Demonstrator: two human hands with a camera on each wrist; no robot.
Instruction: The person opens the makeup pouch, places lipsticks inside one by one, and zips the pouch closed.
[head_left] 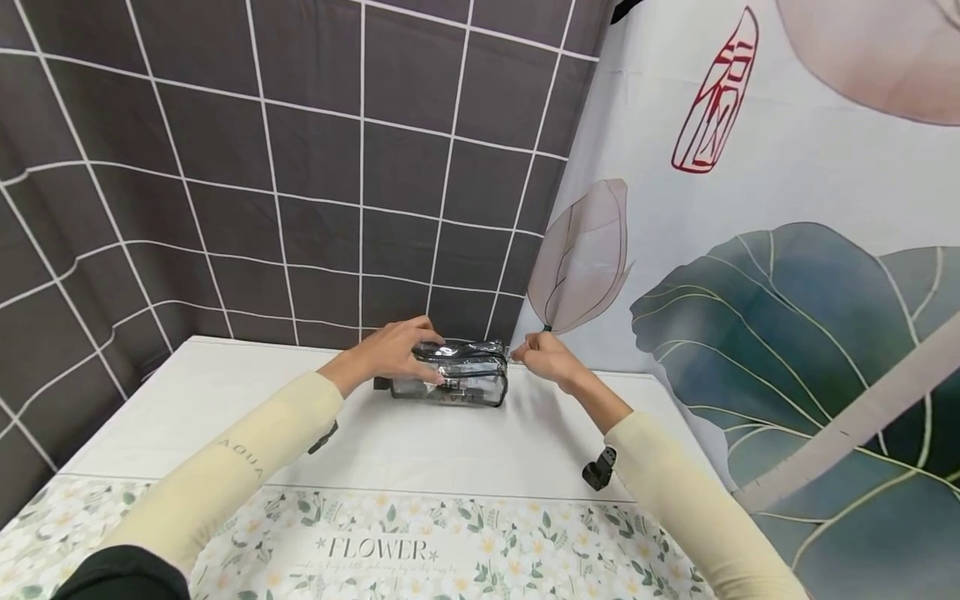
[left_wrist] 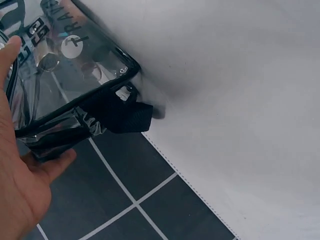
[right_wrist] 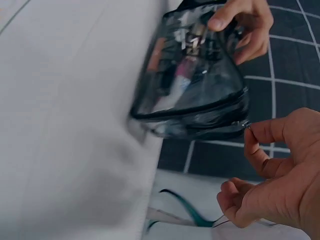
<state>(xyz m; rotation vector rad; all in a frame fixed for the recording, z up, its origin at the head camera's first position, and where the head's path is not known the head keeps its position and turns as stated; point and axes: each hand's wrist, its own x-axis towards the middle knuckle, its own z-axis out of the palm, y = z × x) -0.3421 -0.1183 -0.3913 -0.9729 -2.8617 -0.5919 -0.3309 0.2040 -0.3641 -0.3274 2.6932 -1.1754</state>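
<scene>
A clear toiletry bag (head_left: pixel 468 387) with black piping stands at the back of the white table, several small items showing through its plastic. My left hand (head_left: pixel 397 350) grips the bag from above at its left part, thumb on the near side and fingers over the far side. At the right end, my right hand (head_left: pixel 551 358) pinches the zipper pull (right_wrist: pixel 246 125) between thumb and forefinger. A black fabric tab (left_wrist: pixel 125 112) sticks out at the bag's left end. Whether the zipper is fully closed cannot be seen.
A dark grid-patterned cloth (head_left: pixel 315 167) hangs behind the table, and a white curtain with leaf prints (head_left: pixel 787 333) hangs on the right. A floral mat (head_left: pixel 450 542) lettered FLOWER covers the table's near part. White tabletop (head_left: pixel 420 454) lies in front of the bag.
</scene>
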